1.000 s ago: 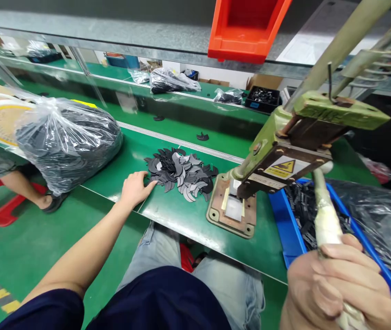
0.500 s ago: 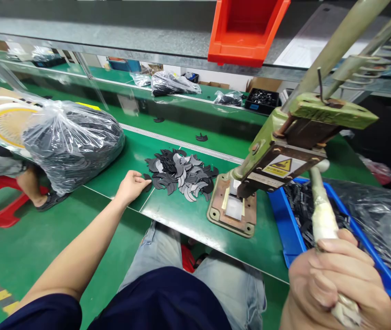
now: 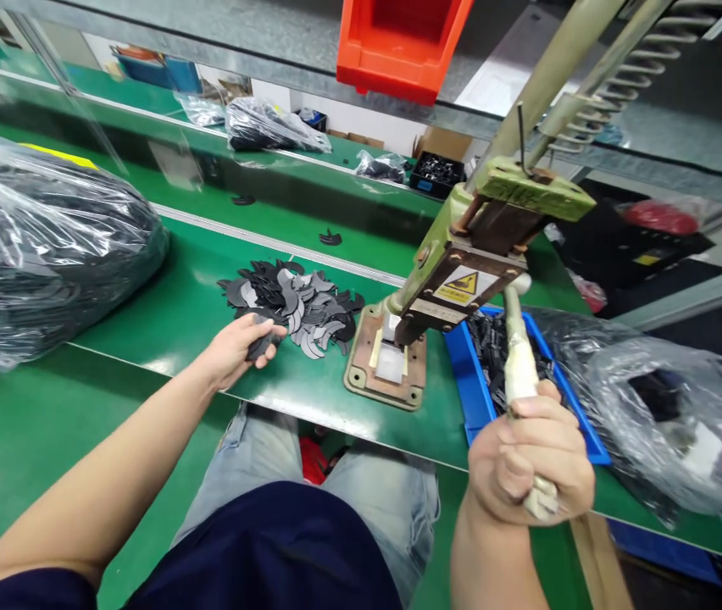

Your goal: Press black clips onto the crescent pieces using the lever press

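Note:
My left hand (image 3: 240,349) is closed on a dark curved plastic piece (image 3: 263,342), at the near left side of a pile of similar curved pieces (image 3: 310,307) in black and grey. My right hand (image 3: 535,453) wraps around the pale, taped lever handle (image 3: 519,364) of a green hand press (image 3: 443,263). The press stands right of the pile, its base plate (image 3: 356,379) bolted flat on the green bench. Below the press head, a light metal block (image 3: 390,363) sits on the base; whether a piece lies under the ram is hidden.
A blue bin (image 3: 472,385) of dark parts stands right of the press, beside clear plastic bags (image 3: 666,407). To the left sits a large clear bag (image 3: 56,254) of black pieces. An orange bin (image 3: 392,72) hangs over the back, and two loose pieces lie behind the pile.
My left hand has lifted a curved piece from the pile's left edge and turned palm inward. My right hand stays on the lever. The whole view has shifted to the right.

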{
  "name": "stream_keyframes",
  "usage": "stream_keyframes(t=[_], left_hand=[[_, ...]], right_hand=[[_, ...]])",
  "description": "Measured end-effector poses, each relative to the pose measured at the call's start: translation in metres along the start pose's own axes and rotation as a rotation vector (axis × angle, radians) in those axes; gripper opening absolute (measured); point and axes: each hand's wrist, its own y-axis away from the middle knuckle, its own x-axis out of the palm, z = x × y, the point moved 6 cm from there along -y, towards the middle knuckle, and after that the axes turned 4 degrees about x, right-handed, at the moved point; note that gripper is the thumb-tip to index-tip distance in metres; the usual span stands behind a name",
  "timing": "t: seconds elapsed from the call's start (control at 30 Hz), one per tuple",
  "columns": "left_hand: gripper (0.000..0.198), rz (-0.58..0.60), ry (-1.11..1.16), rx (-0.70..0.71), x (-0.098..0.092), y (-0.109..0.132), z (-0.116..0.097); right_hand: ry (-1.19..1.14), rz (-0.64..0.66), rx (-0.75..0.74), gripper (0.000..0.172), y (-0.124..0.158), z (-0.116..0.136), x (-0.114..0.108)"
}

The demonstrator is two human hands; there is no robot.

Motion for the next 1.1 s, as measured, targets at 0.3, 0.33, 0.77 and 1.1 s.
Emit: stream_keyframes(t=[0.3,0.33,0.77,1.1], left_hand=[[0.044,0.317,-0.006,0.014,0.127,-0.032,0.029],[0.044,0.316,-0.03,0.022,0.135,-0.038,0.033],[0.033,0.411,-0.311,-0.01,0.191,-0.069,0.049],[0.033,0.48,-0.585,0.03,0.207,-0.073,0.045]], right_hand=[[0.051,0.042,0.005,0.033,-0.001,0.006,0.003],[0.058,0.04,0.003,0.033,-0.001,0.007,0.004],[0.061,0.024,0.021,0.036,0.0,0.006,0.004],[0.081,-0.013,0.019,0.041,0.0,0.005,0.004]])
